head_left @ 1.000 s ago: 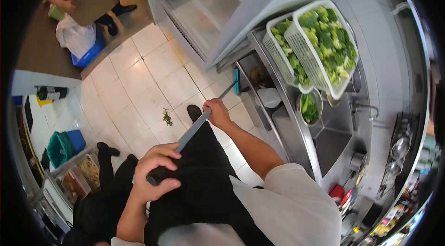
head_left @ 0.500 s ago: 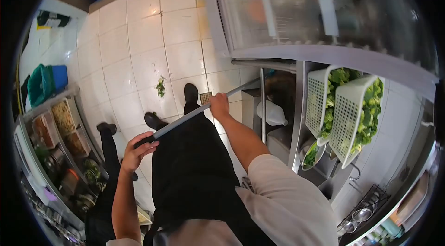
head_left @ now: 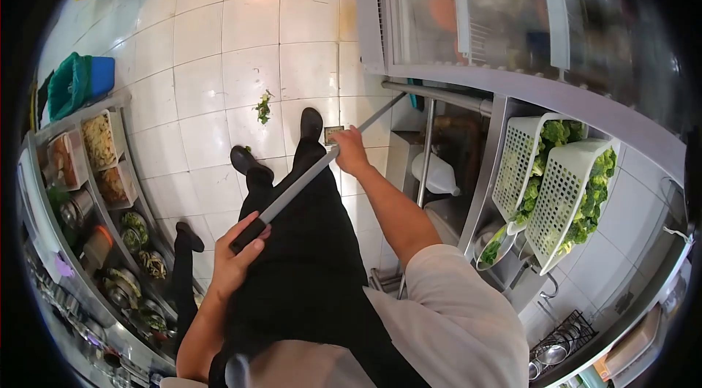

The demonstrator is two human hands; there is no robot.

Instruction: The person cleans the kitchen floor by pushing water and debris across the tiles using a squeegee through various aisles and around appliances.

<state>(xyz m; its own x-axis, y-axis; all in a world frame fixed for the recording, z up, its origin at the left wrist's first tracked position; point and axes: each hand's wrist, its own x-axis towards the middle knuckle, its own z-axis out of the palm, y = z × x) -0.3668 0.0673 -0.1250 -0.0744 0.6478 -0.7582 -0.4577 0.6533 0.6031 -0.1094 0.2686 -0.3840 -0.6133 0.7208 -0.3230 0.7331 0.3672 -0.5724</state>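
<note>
Bright, whitish light on floor tiles (head_left: 251, 19), glossy sheen toward 11 o'clock. Dim, shadowed recess (head_left: 455, 136) between 2 and 3 o'clock. Glass panel (head_left: 508, 19) between 1 and 2 o'clock hazy, contents blurred. Tile joints mid-frame fairly crisp. Fisheye curve bends edges; corners black.

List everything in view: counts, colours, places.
Pole: one, grey, black-ended, held slantwise
Leafy scraps: one patch, green, on floor
Baskets: two, white, right, holding broccoli
Bowl: one, silvery, beside baskets
Jug: one, white, right of pole
Glass-fronted cabinet: one, grey, upper right
Bin: one, blue, upper left
Bag: one, green, beside bin
Food containers: several, mixed, left
Tap: one, silvery, lower right
Right-edge clutter: unclear
Co-worker's leg: one, black-clad, lower left
Own shoes: two, black, on floor
Left hand: one, gripping black end
Right hand: one, mid-pole
</note>
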